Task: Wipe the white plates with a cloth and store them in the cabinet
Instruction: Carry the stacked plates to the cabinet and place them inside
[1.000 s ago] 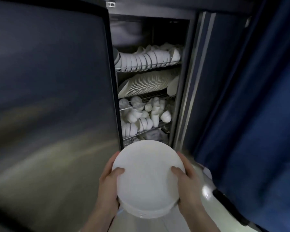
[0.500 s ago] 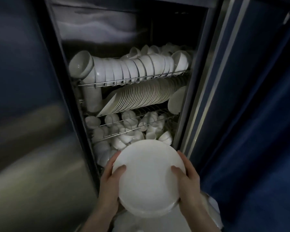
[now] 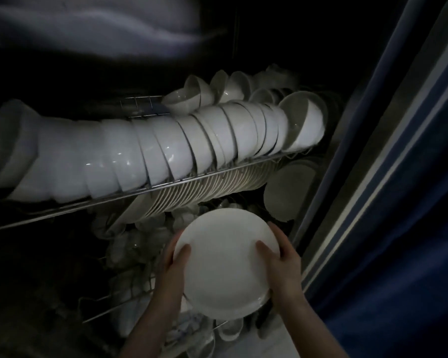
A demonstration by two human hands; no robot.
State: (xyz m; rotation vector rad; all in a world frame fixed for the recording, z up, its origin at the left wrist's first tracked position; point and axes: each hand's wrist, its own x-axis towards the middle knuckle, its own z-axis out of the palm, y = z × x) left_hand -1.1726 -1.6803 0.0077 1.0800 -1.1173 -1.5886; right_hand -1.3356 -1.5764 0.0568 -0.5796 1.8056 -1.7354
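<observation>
A: How are the hands set?

B: The left hand [image 3: 175, 270] and the right hand [image 3: 282, 264] clasp opposite edges of the stack of white plates [image 3: 225, 262]. Each thumb is curled over the top plate, and the fingers are hidden underneath. The stack sits between the palms, face up.

A: What's different from a moment ago?

B: The steel door has slipped out of view and the cabinet [image 3: 352, 151] now fills the frame. The stack has come in close. It is now just below and in front of the wire shelf [image 3: 166, 186], where a second back it was well short of it.

A: So the wiping is done for these?

B: I'd judge so. No cloth shows, and this looks like the storing step.

A: Where would they go?

B: Directly under the wire shelf stands a row of plates [image 3: 204, 192] on edge, beyond the stack and apart from it. On the wire shelf itself lie nested bowls [image 3: 153, 151]. It's too dim to tell where a slot is free.
</observation>
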